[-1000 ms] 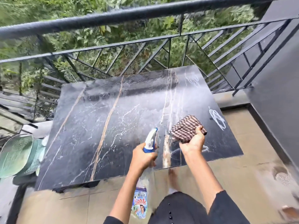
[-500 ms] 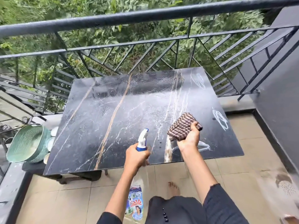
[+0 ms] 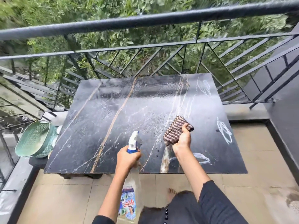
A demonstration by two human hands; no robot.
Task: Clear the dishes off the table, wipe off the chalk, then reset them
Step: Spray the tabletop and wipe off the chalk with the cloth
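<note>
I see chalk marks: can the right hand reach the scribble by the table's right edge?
Probably yes: the right hand, gripping the cloth, is close, with only bare tabletop before the chalk scribble.

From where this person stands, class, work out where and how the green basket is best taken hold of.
Probably by the upper rim of the basket, coming from above on the person's side. It lies tipped on its side to the left of the table with its mouth turned towards the person, so that rim is the most exposed edge. Its woven wall curves away underneath, where it rests.
</note>
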